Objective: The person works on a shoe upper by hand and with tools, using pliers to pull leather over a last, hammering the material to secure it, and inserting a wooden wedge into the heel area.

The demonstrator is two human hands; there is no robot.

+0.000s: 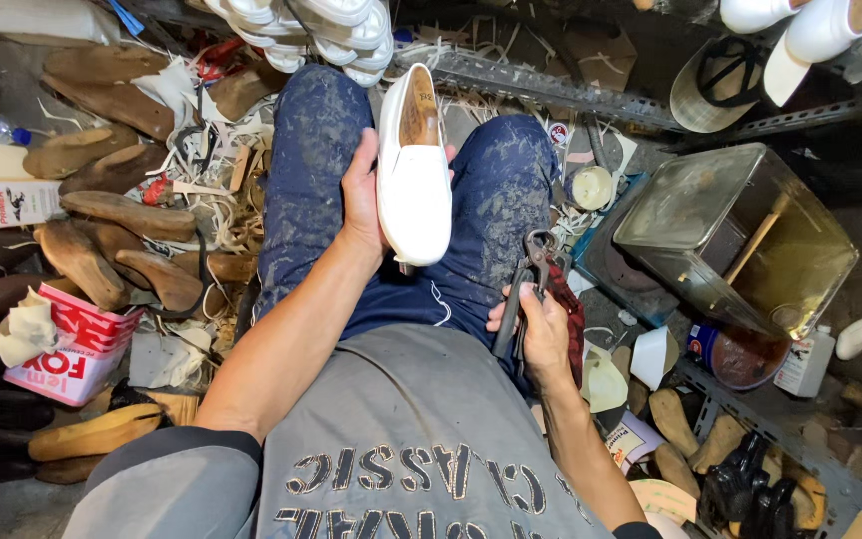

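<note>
Head view, seated person, knees up in stained blue trousers. Left hand [363, 195] grasps a white slip-on shoe [414, 170] from the side, held over the lap between the thighs, toe toward the camera; a wooden last fills its opening. Fingers of that hand are hidden behind the shoe; only thumb side and wrist show. Right hand [541, 324] is clenched round the handles of dark metal pincers [529, 274], jaws pointing up beside the right thigh; whether the jaws are parted cannot be made out. Both forearms are cut off by the grey shirt at the lower edge. Left of the legs: a heap of wooden lasts [117, 215] among pale leather trimmings, and a red-and-white carton [77, 344]. Right: a clear rectangular tub [740, 235] with a stick inside, sitting on a perforated metal rack [551, 85]. More white shoes [316, 30] are stacked at the top, partly cropped.
</note>
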